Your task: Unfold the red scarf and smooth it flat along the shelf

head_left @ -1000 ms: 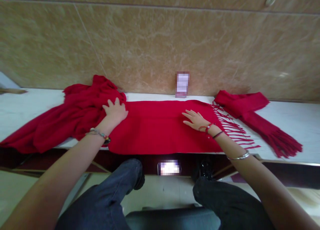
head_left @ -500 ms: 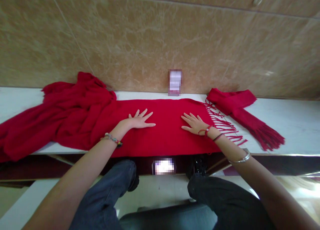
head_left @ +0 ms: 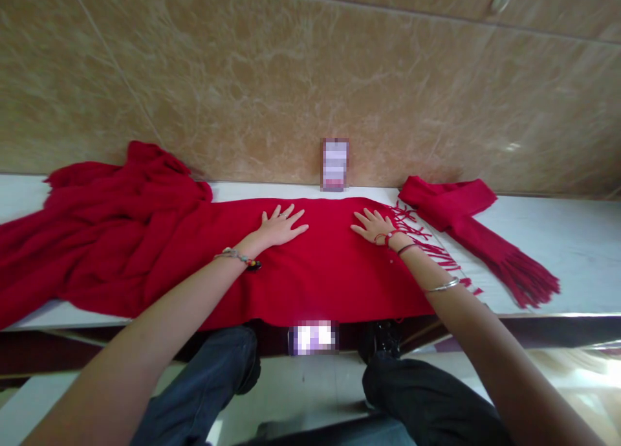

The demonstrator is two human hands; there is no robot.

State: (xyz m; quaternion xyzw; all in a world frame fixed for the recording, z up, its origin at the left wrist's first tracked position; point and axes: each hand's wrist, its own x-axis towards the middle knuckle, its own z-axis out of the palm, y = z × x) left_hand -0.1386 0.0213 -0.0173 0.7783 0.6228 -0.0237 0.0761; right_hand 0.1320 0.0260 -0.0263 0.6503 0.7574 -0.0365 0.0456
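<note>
A red fringed scarf [head_left: 325, 265] lies spread along the white table, its front edge hanging slightly over the table's edge. My left hand [head_left: 281, 226] rests flat on the middle of it, fingers spread. Near the fringed end, my right hand [head_left: 372, 224] also presses flat with its fingers apart. To the left, the rest of the red cloth is heaped in loose folds and runs past the table's front edge. Some fringe strands are hidden under my right forearm.
Right of the fringe lies a second red scarf [head_left: 456, 219], narrowly folded. A blurred upright card or phone [head_left: 334, 165] leans on the marbled wall [head_left: 272, 77] behind the white table [head_left: 582, 252]. Below the front edge is a bright blurred screen [head_left: 313, 338].
My left hand has slid slightly right and away from me over the scarf. My right hand has moved a little farther back. The scarf's front edge hangs a bit lower.
</note>
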